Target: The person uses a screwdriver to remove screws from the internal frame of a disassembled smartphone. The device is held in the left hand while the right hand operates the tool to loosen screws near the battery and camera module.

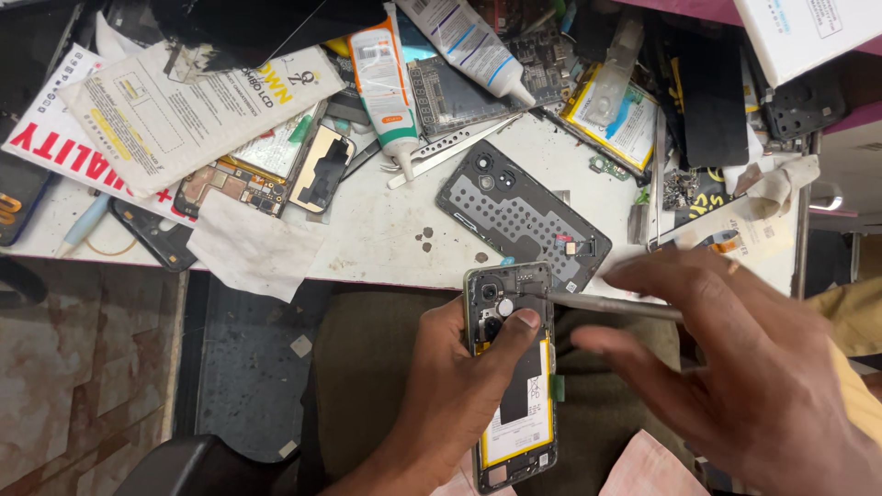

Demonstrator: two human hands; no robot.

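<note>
Both hands [459,386] on opened phone [512,367], tweezers [611,307].

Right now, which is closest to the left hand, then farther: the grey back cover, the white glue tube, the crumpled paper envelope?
From the left hand:
1. Grey back cover, on the bench just above.
2. White glue tube, farther up, centre.
3. Crumpled paper envelope, far upper left.

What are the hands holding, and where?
Left hand grips the opened phone around its middle; right hand holds tweezers by their rear end.

A dark back cover [524,216] lies beside glue tubes [386,87] (two, white) and papers [175,115].
</note>
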